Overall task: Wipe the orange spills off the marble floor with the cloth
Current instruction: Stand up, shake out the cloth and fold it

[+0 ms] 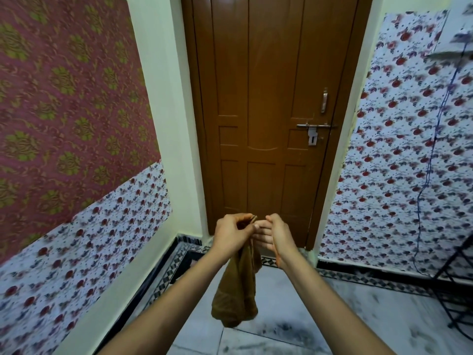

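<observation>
Now the cloth [236, 290] hangs at lower centre.
Left hand [230, 233] pinches its top edge; right hand [275, 237], fingers spread, probably helps to unfold it.

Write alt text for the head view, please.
Both hands hold a brown cloth up in front of a closed wooden door; the left hand pinches its top, the right hand open beside it. Marble floor below.

Both bare forearms extended forward, raised, hands close together. Left hand [230, 233] fingers [244, 217] curled, pinching cloth [236, 290] top. Right hand [275, 235] palm turned inward, fingers loosely spread toward left hand.
</observation>
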